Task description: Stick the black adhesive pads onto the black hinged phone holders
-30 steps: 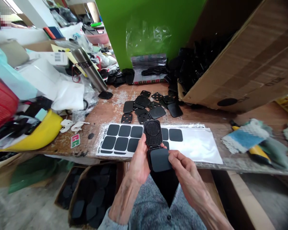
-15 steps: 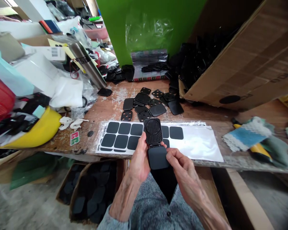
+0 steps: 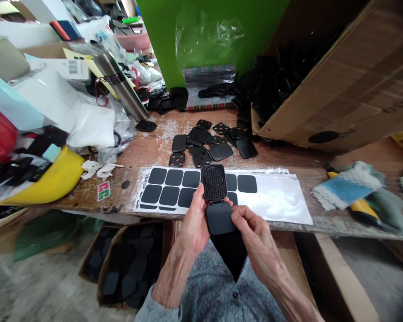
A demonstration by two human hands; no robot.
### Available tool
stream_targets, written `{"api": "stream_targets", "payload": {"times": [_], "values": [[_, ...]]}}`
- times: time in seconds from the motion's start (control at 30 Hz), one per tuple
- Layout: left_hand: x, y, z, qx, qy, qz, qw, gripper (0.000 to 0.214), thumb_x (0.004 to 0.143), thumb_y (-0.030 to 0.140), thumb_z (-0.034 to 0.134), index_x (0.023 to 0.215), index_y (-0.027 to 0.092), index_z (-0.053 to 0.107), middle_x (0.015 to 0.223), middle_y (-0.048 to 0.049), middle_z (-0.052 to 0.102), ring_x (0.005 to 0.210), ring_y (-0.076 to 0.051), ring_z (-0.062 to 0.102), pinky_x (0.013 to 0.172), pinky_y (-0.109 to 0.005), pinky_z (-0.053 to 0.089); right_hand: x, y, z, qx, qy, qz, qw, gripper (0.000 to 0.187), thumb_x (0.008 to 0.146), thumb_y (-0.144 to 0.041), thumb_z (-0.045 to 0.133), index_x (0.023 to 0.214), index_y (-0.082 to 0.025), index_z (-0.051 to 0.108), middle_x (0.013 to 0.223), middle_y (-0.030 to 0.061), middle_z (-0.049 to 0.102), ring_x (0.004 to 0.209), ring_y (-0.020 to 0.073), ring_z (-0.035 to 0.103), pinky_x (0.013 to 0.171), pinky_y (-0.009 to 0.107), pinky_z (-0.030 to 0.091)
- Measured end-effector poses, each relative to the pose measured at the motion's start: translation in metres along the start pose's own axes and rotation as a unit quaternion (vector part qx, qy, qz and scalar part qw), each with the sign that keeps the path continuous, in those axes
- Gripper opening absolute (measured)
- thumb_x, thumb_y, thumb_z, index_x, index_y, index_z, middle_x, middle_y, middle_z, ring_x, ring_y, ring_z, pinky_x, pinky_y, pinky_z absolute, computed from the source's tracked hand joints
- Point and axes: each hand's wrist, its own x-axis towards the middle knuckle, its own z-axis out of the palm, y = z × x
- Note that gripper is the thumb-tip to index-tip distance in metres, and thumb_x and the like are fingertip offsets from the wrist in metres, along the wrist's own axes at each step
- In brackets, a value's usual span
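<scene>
Both hands hold a black hinged piece (image 3: 216, 201) in front of the person's chest, just above the near edge of the bench (image 3: 147, 152). Its long axis runs away from the person: the ribbed grid half (image 3: 214, 181) points up and out over the bench, and the smooth pad half (image 3: 220, 219) lies toward the body, face up. The left hand (image 3: 195, 223) has its grip closed around the piece's left side, thumb near the hinge. The right hand (image 3: 255, 237) pinches the pad half's right edge between thumb and forefinger. Behind the piece lies a white sheet (image 3: 275, 201) bearing rows of black pads (image 3: 169, 185). Farther back, loose black parts (image 3: 204, 143) are scattered near a tipped cardboard box (image 3: 339, 89). A steel flask (image 3: 121, 87) leans at the left.
</scene>
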Motion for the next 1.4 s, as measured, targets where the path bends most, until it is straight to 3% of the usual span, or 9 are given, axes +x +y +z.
{"api": "stream_targets", "payload": {"times": [0.37, 0.6, 0.7, 0.87, 1.0, 1.1, 1.2, 1.33, 1.4], "values": [[0.002, 0.001, -0.005, -0.022, -0.018, 0.004, 1.000, 0.043, 0.084, 0.048, 0.044, 0.102, 0.012, 0.061, 0.078, -0.0076, 0.067, 0.072, -0.018, 0.064, 0.069, -0.030, 0.051, 0.000, 0.009, -0.002, -0.036, -0.014, -0.001, 0.999, 0.021, 0.085, -0.040, 0.049, 0.081, -0.020, 0.052, 0.079, -0.0012, 0.053, 0.073, 0.0119, 0.045, 0.065, 0.024, 0.035], [-0.002, 0.002, -0.003, -0.022, 0.006, -0.001, 1.000, 0.045, 0.084, 0.049, 0.043, 0.101, 0.013, 0.061, 0.078, -0.0075, 0.067, 0.073, -0.019, 0.065, 0.070, -0.030, 0.052, 0.002, 0.011, 0.004, -0.091, 0.022, -0.084, 0.992, 0.014, 0.084, -0.032, 0.050, 0.077, -0.020, 0.048, 0.085, 0.0009, 0.053, 0.078, 0.0130, 0.051, 0.069, 0.025, 0.039], [-0.002, 0.001, -0.003, -0.022, 0.013, 0.013, 1.000, 0.045, 0.083, 0.049, 0.044, 0.102, 0.013, 0.061, 0.080, -0.0077, 0.067, 0.073, -0.019, 0.065, 0.071, -0.030, 0.052, 0.001, 0.013, 0.008, -0.141, 0.046, -0.138, 0.979, 0.009, 0.083, -0.028, 0.051, 0.080, -0.020, 0.047, 0.089, 0.0023, 0.053, 0.086, 0.0153, 0.053, 0.075, 0.028, 0.041], [-0.004, 0.005, -0.005, 0.032, 0.034, 0.029, 0.999, 0.038, 0.080, 0.044, 0.053, 0.104, 0.016, 0.059, 0.081, -0.0081, 0.068, 0.073, -0.021, 0.065, 0.066, -0.032, 0.053, 0.002, 0.006, 0.001, -0.227, 0.028, -0.141, 0.963, 0.006, 0.086, -0.026, 0.047, 0.090, -0.022, 0.047, 0.088, 0.0016, 0.055, 0.078, 0.0136, 0.054, 0.071, 0.028, 0.044], [-0.001, 0.027, -0.020, 0.143, 0.094, 0.112, 0.979, 0.037, 0.070, 0.034, 0.066, 0.102, 0.017, 0.060, 0.080, -0.0071, 0.069, 0.066, -0.018, 0.064, 0.059, -0.027, 0.050, 0.030, -0.010, -0.032, -0.366, 0.035, -0.230, 0.901, 0.010, 0.086, -0.020, 0.043, 0.092, -0.020, 0.051, 0.085, 0.0030, 0.054, 0.076, 0.0145, 0.053, 0.072, 0.028, 0.044], [0.011, 0.049, -0.047, 0.232, 0.144, 0.207, 0.939, 0.034, 0.066, 0.035, 0.069, 0.094, 0.017, 0.063, 0.078, -0.0031, 0.067, 0.065, -0.015, 0.061, 0.058, -0.022, 0.046, 0.061, -0.016, -0.054, -0.474, 0.052, -0.284, 0.832, 0.018, 0.083, -0.014, 0.044, 0.097, -0.019, 0.054, 0.089, 0.0059, 0.052, 0.085, 0.0179, 0.051, 0.076, 0.030, 0.043], [0.023, 0.066, -0.072, 0.369, 0.185, 0.263, 0.872, 0.035, 0.069, 0.040, 0.064, 0.095, 0.017, 0.062, 0.076, -0.0024, 0.064, 0.070, -0.017, 0.059, 0.062, -0.025, 0.045, 0.086, -0.014, -0.061, -0.521, 0.036, -0.292, 0.801, 0.023, 0.081, -0.012, 0.044, 0.099, -0.020, 0.056, 0.088, 0.0071, 0.052, 0.088, 0.0208, 0.049, 0.077, 0.033, 0.043], [0.024, 0.068, -0.071, 0.575, 0.280, 0.385, 0.666, 0.041, 0.074, 0.038, 0.057, 0.109, 0.016, 0.057, 0.094, -0.0080, 0.058, 0.086, -0.023, 0.056, 0.081, -0.038, 0.044, 0.099, -0.011, -0.059, -0.545, 0.020, -0.294, 0.785, 0.026, 0.080, -0.011, 0.044, 0.101, -0.019, 0.057, 0.085, 0.0069, 0.050, 0.083, 0.0208, 0.049, 0.074, 0.033, 0.043], [0.021, 0.055, -0.053, 0.620, 0.221, 0.426, 0.621, 0.035, 0.079, 0.035, 0.050, 0.110, 0.018, 0.056, 0.100, -0.0086, 0.056, 0.091, -0.022, 0.054, 0.085, -0.038, 0.042, 0.101, -0.012, -0.058, -0.557, 0.010, -0.292, 0.778, 0.026, 0.080, -0.011, 0.043, 0.101, -0.019, 0.057, 0.084, 0.0065, 0.050, 0.082, 0.0201, 0.049, 0.074, 0.032, 0.043]]}}
